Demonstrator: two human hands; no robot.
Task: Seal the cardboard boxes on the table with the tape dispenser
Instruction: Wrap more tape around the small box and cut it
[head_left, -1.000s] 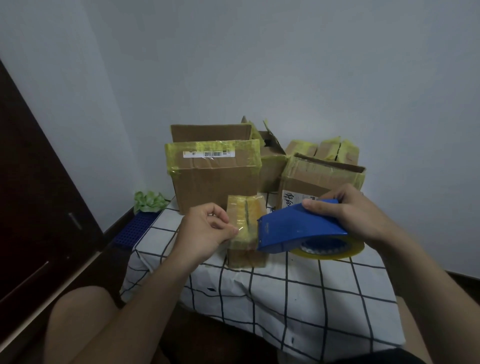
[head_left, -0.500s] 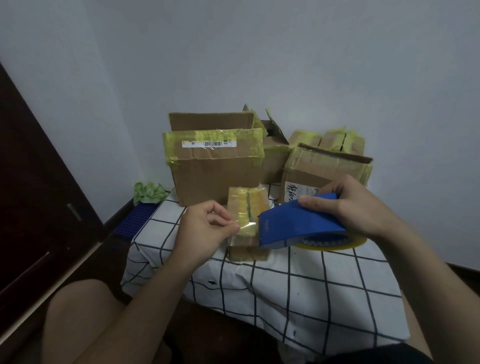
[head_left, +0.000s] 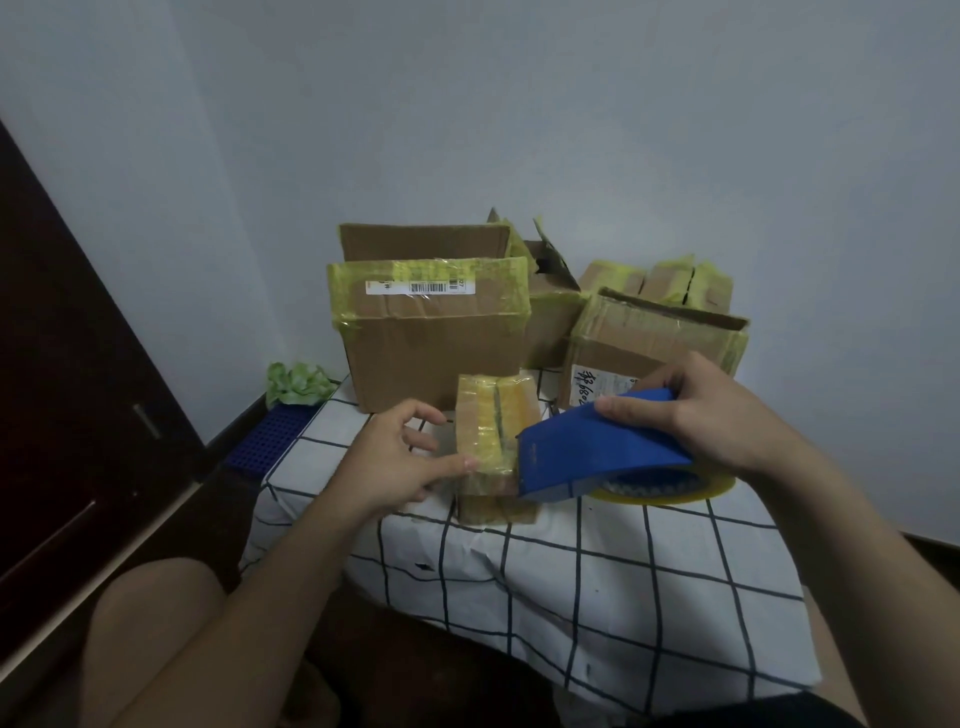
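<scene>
Right now the step is laying a strip across the small box (head_left: 488, 431), which stands towards the left edge of the desk (head_left: 623, 597), just in front of the larger boxes (head_left: 431, 348) crowding its far edge. The right hand (head_left: 711, 415) has its fingers curled over the back of the blue tape dispenser (head_left: 592, 452), whose front edge meets the small box's right side. The tape roll (head_left: 670, 491) sits under the dispenser, close to the desk. The left hand (head_left: 400, 457) sets its thumb tip against the box's near left edge, with the other fingers loosely bent and clear of it. Whether a tape end lies under that thumb cannot be told.

To do this well, the thumb should pin the box firmly, since so light a box will likely slide. The dispenser should be drawn in one straight pull, held low so the strip lies flat, then tilted so the blade cuts cleanly.
</scene>
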